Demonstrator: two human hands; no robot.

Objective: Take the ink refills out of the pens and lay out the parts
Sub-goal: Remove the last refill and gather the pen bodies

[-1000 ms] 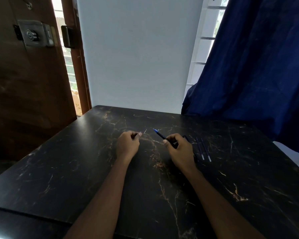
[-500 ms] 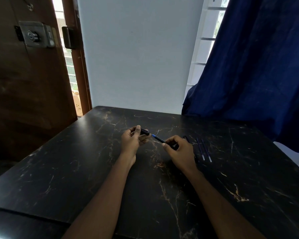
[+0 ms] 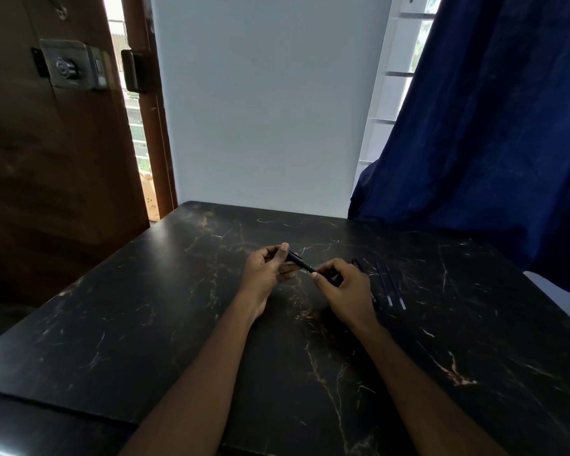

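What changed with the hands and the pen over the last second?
The left hand rose off the black marble table and took hold of the far end of the dark blue pen, which the right hand alone held a second ago. Both hands now grip it. The two thin blue refills beside the right hand stayed put.

Black marble-patterned table [image 3: 145,324] with thin gold veins, backed by a pale wall [image 3: 260,110], with a brown wooden door [image 3: 46,176] carrying a metal lock [image 3: 71,68] at left and a dark blue curtain [image 3: 507,143] over a window [image 3: 399,93] at right.
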